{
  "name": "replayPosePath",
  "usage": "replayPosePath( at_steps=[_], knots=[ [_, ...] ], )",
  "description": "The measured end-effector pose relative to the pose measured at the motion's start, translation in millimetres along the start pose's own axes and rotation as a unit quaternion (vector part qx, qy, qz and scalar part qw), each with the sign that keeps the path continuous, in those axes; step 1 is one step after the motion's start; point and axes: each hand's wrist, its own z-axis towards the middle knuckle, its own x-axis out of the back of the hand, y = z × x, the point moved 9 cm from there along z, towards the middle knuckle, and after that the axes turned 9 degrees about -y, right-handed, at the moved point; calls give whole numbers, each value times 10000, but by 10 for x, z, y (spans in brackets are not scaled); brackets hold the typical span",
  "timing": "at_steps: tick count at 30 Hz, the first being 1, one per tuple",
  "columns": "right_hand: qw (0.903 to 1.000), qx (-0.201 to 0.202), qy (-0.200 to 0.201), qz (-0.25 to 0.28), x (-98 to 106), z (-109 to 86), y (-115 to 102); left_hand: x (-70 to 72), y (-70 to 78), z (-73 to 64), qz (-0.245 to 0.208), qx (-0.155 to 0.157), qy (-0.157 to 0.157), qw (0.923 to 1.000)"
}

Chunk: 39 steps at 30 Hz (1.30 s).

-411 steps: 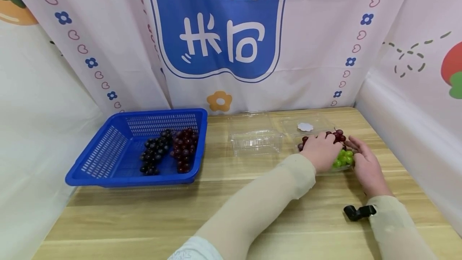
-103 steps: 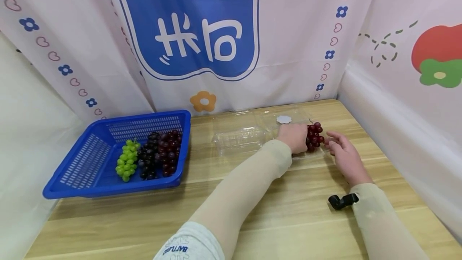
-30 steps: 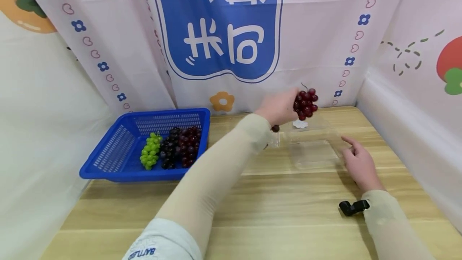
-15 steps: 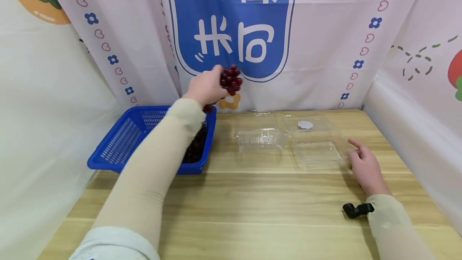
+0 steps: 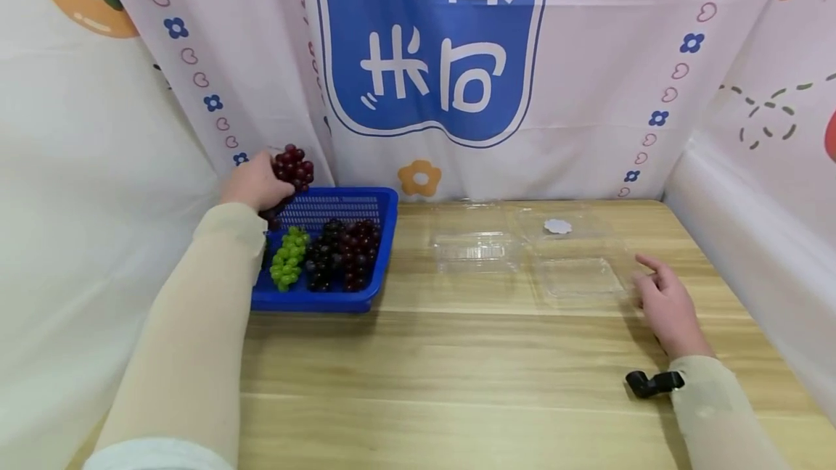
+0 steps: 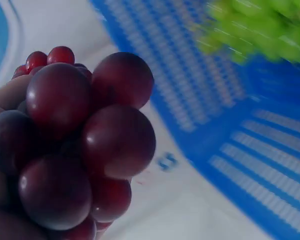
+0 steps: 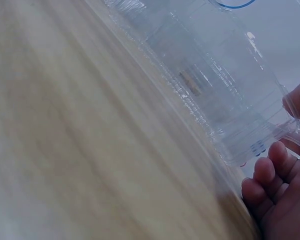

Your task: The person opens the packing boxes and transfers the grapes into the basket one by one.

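Note:
In the head view, my left hand [image 5: 253, 181] grips a bunch of dark red grapes [image 5: 295, 167] above the left back of the blue basket [image 5: 385, 245]. The left wrist view shows these red grapes [image 6: 119, 141] close up, with fingers behind them. Inside the basket lie green grapes [image 5: 289, 260], black grapes [image 5: 323, 260] and another red bunch [image 5: 361, 252]. My right hand [image 5: 669, 309] is at the right edge of a clear plastic box [image 5: 581, 280] with its lid raised. In the right wrist view, thumb and finger pinch the box's rim [image 7: 291, 131].
A second clear plastic box [image 5: 477, 252] stands open between the basket and the held box. A white scalloped label [image 5: 557, 226] is on the lid of the right one. Printed cloth [image 5: 588, 78] hangs behind the wooden table [image 5: 470, 368].
Earlier, green and red grapes were in the right box. The green bunch now lies in the basket. My left hand lifted the red bunch and carried it left over the basket.

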Motion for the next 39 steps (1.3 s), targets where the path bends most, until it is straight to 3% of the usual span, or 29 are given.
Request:
replayPosePath(
  at_steps=[6,14,21,32,39],
  knots=[
    [10000,64,31,40,13,-13,45,-177,-404,-15,94,91,-199,9997],
    [10000,82,27,47,-27,15,85,-402,-656,-77,179,360,-802,9960],
    [9999,63,53,99,-24,32,69,-535,-737,-77,64,535,-1324,9897],
    [9999,111,62,72,27,46,13,-607,-807,-69,-38,647,-1574,9854],
    [9998,176,15,-3,9,69,13,-722,-921,-37,191,684,-1841,9803]
  ],
)
